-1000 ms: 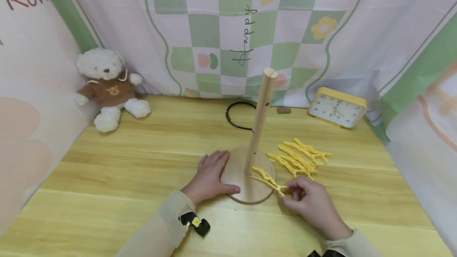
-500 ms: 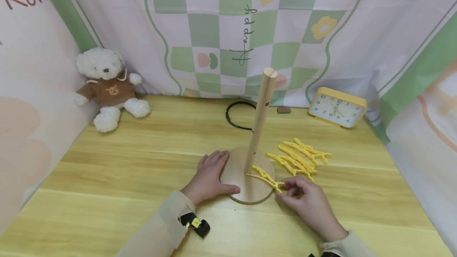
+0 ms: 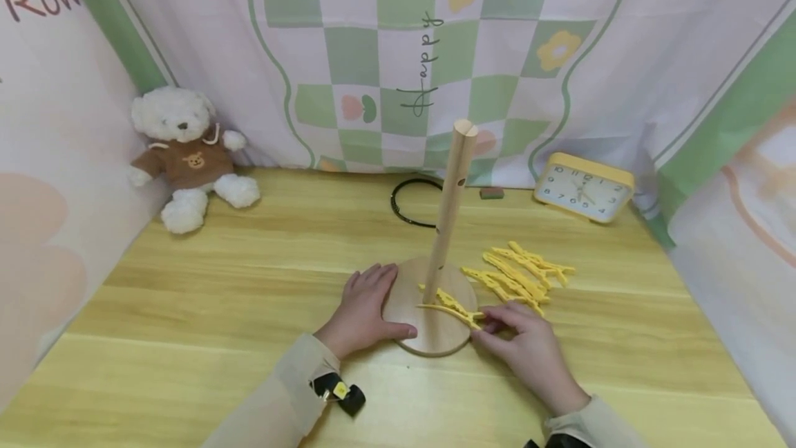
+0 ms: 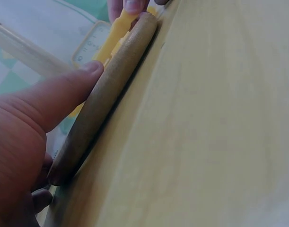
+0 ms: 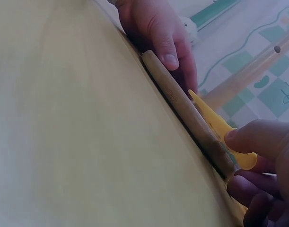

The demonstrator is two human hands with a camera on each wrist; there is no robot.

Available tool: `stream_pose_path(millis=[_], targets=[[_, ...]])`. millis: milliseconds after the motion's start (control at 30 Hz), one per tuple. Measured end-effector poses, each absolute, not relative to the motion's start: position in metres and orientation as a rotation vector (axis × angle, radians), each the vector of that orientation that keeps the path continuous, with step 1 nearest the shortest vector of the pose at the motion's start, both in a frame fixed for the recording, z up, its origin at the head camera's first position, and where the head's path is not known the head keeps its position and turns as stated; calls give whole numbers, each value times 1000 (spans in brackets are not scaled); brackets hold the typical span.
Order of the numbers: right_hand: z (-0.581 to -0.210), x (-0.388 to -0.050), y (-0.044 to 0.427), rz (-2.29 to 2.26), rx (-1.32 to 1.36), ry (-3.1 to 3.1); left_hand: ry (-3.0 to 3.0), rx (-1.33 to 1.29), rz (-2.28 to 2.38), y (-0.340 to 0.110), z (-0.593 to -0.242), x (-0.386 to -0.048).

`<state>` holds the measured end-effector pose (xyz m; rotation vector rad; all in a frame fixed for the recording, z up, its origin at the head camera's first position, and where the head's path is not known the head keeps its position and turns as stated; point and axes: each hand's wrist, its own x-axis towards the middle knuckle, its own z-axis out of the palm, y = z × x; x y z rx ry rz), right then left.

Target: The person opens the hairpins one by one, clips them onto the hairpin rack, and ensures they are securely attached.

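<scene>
A wooden stand has a round base [image 3: 429, 337] and an upright post [image 3: 449, 206] with small holes. My left hand [image 3: 363, 310] holds the base at its left rim, thumb [image 4: 71, 90] on top and fingers spread along the edge. My right hand [image 3: 528, 351] pinches the handle end of a yellow hair clip [image 3: 454, 311]. The clip is spread apart low over the base, one arm passing in front of the post's foot and the other behind it. Several more yellow hair clips [image 3: 516, 275] lie in a pile beyond my right hand.
Behind the post lies a black ring [image 3: 398, 209], beside a small green-brown block [image 3: 491, 193]. A yellow clock [image 3: 584, 187] stands back right. A white teddy bear [image 3: 193, 157] in a brown top sits back left. Printed cloth [image 3: 354, 54] walls the table's back.
My right hand has moved left with the hair clip, bringing its spread arms around the foot of the post. The left hand keeps its place on the base. The head view shifts slightly.
</scene>
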<state>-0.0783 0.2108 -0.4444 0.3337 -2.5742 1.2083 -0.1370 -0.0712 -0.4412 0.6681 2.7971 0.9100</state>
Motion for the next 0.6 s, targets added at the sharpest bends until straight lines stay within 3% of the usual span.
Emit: stream_pose_path(millis=[600], targets=[[-445, -86, 204, 1188, 401, -2560, 2785, 660, 913, -71, -439, -136]])
